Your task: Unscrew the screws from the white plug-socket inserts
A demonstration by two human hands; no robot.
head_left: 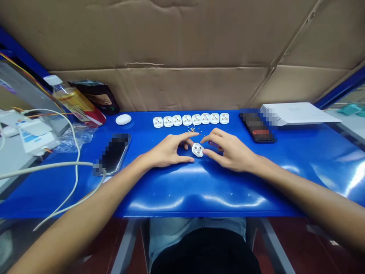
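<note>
A small white plastic housing (197, 149) with metal parts inside sits tilted between my hands, just above or on the blue table. My right hand (228, 150) has its thumb and index finger at the housing's right edge, gripping it. On the other side my left hand (171, 150) is open, thumb and index finger spread wide, its curled fingers close to the housing. Small metal screws (192, 129) lie scattered just beyond my fingertips. Behind them stands a row of several similar white housings (187, 120), open side up.
Left of the row lie a white oval object (123, 119) and a phone (115, 154); a drink bottle (76, 101) leans farther back. White cables (76, 163) hang over the left side. A dark phone (258, 127) and white box (299, 113) are at right. Cardboard (182, 87) walls the back.
</note>
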